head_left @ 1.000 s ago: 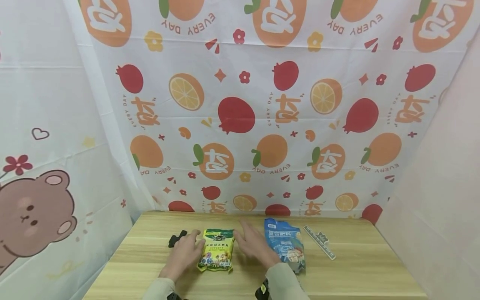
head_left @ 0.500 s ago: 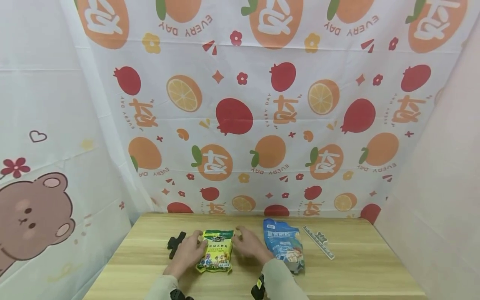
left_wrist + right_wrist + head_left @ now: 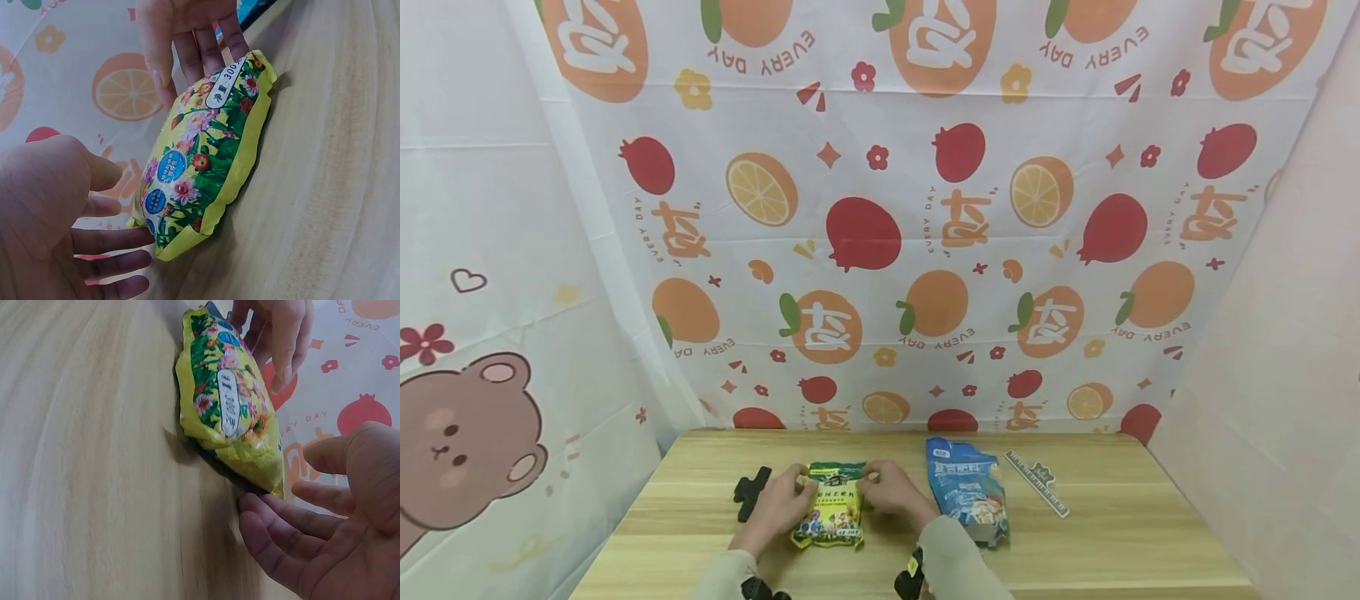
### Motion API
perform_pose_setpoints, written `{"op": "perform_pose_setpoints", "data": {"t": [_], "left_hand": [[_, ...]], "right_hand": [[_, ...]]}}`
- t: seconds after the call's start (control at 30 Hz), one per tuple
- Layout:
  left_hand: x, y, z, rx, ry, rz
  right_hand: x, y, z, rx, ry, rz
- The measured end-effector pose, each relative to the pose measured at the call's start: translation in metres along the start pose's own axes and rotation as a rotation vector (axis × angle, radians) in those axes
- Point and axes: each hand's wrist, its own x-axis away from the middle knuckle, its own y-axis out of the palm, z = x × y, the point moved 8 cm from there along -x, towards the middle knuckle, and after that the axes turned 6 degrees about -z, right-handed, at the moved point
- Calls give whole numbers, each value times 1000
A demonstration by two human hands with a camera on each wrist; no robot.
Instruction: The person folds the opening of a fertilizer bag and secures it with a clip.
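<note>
Yellow packet [image 3: 831, 510] should handle soft and slick, best cradled by both sides, where the left hand [image 3: 779, 503] and right hand [image 3: 892, 490], unclamped, seem to touch.

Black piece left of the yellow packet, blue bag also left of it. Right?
The blue bag's side is wrong: the head view shows the blue bag to the right of the yellow packet. The black piece is on the left, as stated.
</note>
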Motion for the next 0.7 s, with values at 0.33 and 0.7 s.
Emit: {"op": "perform_pose_setpoints", "data": {"t": [0.33,0.7], "left_hand": [[2,1,0,106,-13,-18],[7,1,6,188,-26,-28]], "right_hand": [[-3,4,1,-67,33,16],[1,8,1,-174,96,61]]}}
